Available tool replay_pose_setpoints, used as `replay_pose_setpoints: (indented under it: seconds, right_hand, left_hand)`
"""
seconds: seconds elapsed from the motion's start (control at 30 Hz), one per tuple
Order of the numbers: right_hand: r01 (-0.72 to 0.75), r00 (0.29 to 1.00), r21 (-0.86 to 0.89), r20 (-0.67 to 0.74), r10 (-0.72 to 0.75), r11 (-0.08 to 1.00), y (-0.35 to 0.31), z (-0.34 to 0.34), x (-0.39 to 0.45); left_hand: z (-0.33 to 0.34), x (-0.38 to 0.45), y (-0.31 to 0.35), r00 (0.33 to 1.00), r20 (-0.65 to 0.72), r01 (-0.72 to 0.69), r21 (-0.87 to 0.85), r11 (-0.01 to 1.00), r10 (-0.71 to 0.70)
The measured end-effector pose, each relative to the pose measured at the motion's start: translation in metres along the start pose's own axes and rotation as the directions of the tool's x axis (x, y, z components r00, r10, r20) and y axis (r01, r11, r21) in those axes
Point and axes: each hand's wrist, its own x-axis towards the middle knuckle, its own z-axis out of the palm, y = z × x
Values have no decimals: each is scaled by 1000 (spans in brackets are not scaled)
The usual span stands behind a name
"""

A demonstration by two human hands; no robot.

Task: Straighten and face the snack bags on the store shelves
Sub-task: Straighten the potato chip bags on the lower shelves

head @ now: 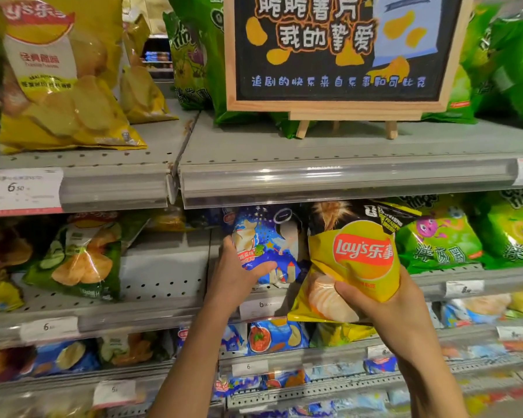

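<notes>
Snack bags fill the grey metal shelves, and the job looks only partly done. On the middle shelf (163,285), the left hand (239,276) curls its fingers and thumb around the lower left part of a blue starry bag (269,236) standing near the shelf's front edge, while the right hand (384,300) grips a small yellow Lay's bag (357,267) from below, held out in front of the shelf edge with its logo facing outward and tilted slightly. That yellow bag is not yet seated in a row; behind it stands a black bag (341,215), half hidden.

To the right on the same shelf, green bags (444,239) stand fairly upright and face forward. To the left, a green cucumber-print bag (79,257) leans back at an angle, with bare perforated shelf beside it, so that stretch probably remains to be straightened. On the top shelf, a large yellow bag (58,73) slumps forward near the front edge, and a wooden-framed chalkboard sign (338,46) stands on small easel legs among more green bags.

The bags are glossy, crinkled film, puffed with air and soft enough to dent under fingers. Clear plastic price strips run along the shelf fronts, holding paper tags.
</notes>
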Motion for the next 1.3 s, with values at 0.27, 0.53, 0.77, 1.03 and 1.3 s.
replay_pose_setpoints:
  seconds: [0.27,0.53,0.77,1.03,1.3]
  right_hand:
    - [60,996,23,60,-62,998,-10,17,-12]
    - [89,990,28,107,-92,996,-36,95,-40]
    - [117,981,7,156,-117,993,-63,191,-62]
    - [138,989,-24,61,-136,990,-73,255,-43]
    - [82,974,-137,221,-50,987,-63,268,-28]
  left_hand:
    - [-29,-14,6,994,102,-3,388,922,-40]
    - [-113,-70,-42,928,-188,-228,399,888,323]
    - [-209,-85,-109,865,-415,-67,462,884,282]
    - [-238,-79,-145,878,-228,-187,647,739,421]
    - [-233,-78,-149,863,-258,-195,623,758,435]
